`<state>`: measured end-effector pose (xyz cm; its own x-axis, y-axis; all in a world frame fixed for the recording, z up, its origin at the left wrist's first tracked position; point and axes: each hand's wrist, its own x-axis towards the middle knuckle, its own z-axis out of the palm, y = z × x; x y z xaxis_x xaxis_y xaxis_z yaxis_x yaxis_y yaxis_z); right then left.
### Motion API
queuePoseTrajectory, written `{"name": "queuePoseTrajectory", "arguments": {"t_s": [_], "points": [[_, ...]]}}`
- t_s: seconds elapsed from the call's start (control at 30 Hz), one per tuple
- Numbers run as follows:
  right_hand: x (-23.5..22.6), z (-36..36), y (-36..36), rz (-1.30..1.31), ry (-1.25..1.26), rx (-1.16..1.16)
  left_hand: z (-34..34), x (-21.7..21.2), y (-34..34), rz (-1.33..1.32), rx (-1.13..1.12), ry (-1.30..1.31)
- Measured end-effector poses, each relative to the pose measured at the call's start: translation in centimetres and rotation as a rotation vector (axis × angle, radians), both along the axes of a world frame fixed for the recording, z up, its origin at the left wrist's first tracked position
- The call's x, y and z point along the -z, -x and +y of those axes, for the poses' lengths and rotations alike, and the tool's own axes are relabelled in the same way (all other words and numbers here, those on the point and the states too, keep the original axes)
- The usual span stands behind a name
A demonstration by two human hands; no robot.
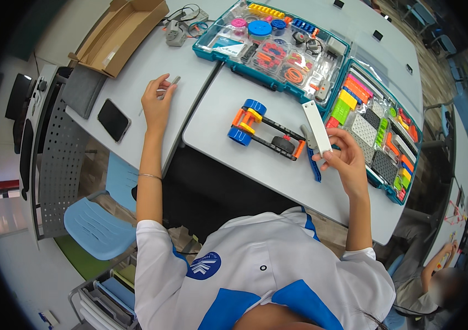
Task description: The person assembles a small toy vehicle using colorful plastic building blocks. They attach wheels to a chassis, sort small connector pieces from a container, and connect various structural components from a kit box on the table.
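From the head camera: the right hand (343,157) has its grip clenched around a long white block (317,127), raised just above the grey surface (217,129) beside the small wheeled model (267,131). Out wide, the left hand (157,102) pinches a thin grey stick (172,82) near the phone (114,119). The risk, as I judge it: that block is held by its lower end only, so a slip could tip it onto the model or into the open teal parts tray (380,126) and scatter pieces. With both arms stretched apart, the stick could roll off too.
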<state>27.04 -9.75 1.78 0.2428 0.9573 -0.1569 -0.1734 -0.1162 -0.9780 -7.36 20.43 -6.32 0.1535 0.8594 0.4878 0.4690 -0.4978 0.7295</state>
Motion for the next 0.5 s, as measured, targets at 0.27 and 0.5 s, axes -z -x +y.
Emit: {"name": "queuePoseTrajectory", "arguments": {"t_s": [0.27,0.5], "points": [[-0.6,0.4,0.8,0.035,-0.001,-0.132,-0.7,-0.7,-0.4,-0.007,-0.001,-0.010],[0.0,0.8,2.5,-0.032,-0.109,-0.210,-12.5,-5.9,-6.6,-0.089,0.611,0.133]]}}
